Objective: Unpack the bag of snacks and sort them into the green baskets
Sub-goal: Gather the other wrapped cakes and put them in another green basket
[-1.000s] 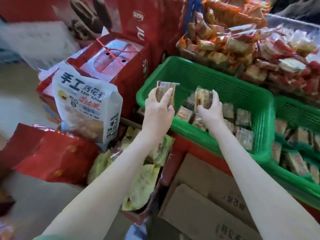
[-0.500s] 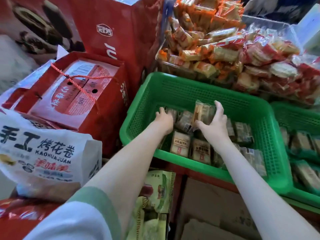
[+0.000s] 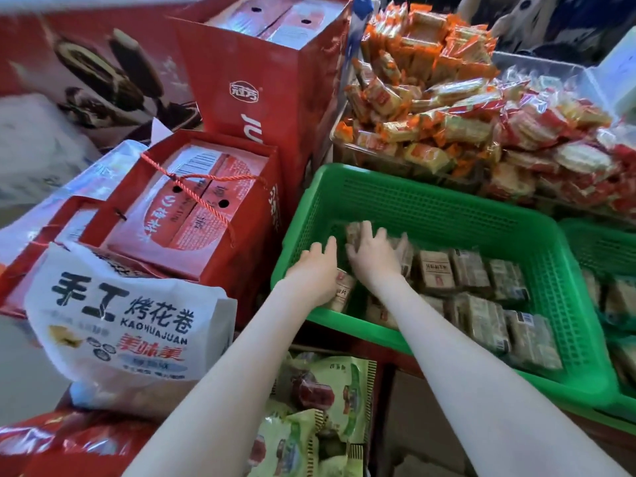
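Both my hands are down inside the green basket (image 3: 447, 208), at its left near corner. My left hand (image 3: 315, 270) lies palm down with the fingers fairly straight and pointing away from me. Its heel rests on a small packet (image 3: 342, 292) that stands against the near wall. My right hand (image 3: 373, 256) is just beside it, almost touching, with the fingers bent over the top of a blurred packet (image 3: 354, 232). Whether they grip it or only rest on it I cannot tell.

To the right of my hands, brown packets (image 3: 475, 304) stand in rows along the basket floor, reaching the far right wall. A second green basket (image 3: 599, 246) touches this one on the right and also holds packets.

The white snack bag (image 3: 130, 325) with black and red lettering lies left of the basket, leaning on a red gift box (image 3: 192, 201) tied with orange cord. A taller red box (image 3: 261, 80) stands behind that. Beyond the basket, orange-wrapped snacks (image 3: 423, 91) are heaped high, with red-and-white packets (image 3: 557, 149) beside them. Green packets (image 3: 327, 390) lie below my left forearm.
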A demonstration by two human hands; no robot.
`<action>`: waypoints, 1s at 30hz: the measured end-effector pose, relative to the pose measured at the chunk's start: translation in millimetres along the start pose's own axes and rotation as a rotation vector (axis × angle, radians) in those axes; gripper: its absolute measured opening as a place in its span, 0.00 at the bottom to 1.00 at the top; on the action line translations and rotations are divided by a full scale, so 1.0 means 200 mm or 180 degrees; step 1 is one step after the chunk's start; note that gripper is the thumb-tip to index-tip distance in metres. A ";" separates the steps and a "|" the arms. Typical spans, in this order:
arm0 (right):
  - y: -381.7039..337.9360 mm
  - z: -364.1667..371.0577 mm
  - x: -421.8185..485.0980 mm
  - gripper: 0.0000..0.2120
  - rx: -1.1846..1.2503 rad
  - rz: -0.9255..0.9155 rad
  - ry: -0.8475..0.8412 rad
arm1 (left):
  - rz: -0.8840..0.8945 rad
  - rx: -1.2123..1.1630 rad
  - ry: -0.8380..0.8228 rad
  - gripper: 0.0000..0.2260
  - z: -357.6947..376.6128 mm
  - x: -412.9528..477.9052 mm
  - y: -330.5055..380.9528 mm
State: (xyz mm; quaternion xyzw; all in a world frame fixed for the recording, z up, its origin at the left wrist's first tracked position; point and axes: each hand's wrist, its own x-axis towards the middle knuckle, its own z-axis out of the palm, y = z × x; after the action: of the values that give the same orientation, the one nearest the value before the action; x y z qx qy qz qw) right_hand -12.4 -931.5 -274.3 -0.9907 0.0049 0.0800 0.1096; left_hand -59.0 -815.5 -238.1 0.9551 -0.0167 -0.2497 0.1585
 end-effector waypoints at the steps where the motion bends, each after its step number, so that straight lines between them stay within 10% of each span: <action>1: 0.01 -0.01 0.01 0.24 -0.0244 -0.0014 0.0015 | 0.0015 -0.0042 0.0088 0.32 -0.01 0.00 0.00; 11: 0.38 -0.27 -0.35 0.24 -0.0051 -0.0168 0.0301 | 0.0093 -0.0167 0.1360 0.21 0.11 -0.25 0.38; 17: 0.85 -0.31 -0.80 0.16 0.0482 -0.0327 0.1379 | 0.0961 -0.0758 0.2330 0.21 0.47 -0.51 0.85; 30: 2.70 -0.51 -2.06 0.22 0.1199 0.0631 0.1744 | 0.1773 -0.0885 0.1438 0.20 1.53 -1.19 2.56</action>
State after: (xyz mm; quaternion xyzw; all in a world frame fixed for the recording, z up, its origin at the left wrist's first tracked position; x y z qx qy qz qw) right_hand -417.5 -1484.0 -227.1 -0.9325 0.1451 -0.1811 0.2769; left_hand -390.7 -1364.9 -219.7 0.9144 -0.2061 0.0199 0.3480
